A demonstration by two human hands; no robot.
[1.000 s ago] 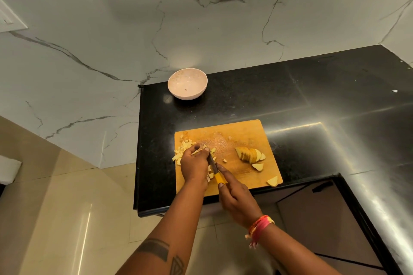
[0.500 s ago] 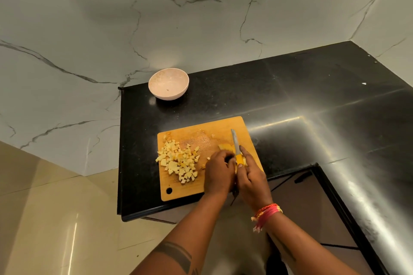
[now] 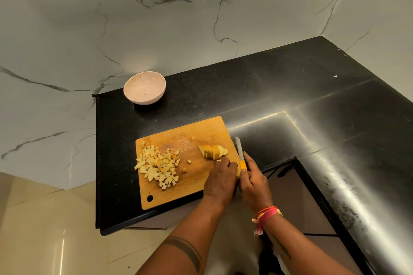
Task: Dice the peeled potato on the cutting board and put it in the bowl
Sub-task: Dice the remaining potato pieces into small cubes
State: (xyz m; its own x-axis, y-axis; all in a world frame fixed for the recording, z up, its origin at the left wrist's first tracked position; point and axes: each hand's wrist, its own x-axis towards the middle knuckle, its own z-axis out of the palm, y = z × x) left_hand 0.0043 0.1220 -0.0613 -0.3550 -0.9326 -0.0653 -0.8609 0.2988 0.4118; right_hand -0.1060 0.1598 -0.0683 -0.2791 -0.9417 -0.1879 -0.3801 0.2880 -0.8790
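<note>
the person is midway through dicing: a pile of cubes (image 3: pixel 157 166) is lying on the left of the cutting board (image 3: pixel 190 187), the bowl (image 3: pixel 144 87) far off and nearly empty. the left hand (image 3: pixel 220 179) is reaching with curled fingers to the sliced potato (image 3: pixel 213 151); whether it is pinching a slice cannot be told. the right hand (image 3: pixel 252 182) is gripping the knife (image 3: pixel 241 156). next, likely, the slices need steadying and cross-cutting.

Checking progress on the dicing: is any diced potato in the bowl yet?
No, the bowl holds no dice; the diced potato lies piled on the cutting board.
</note>
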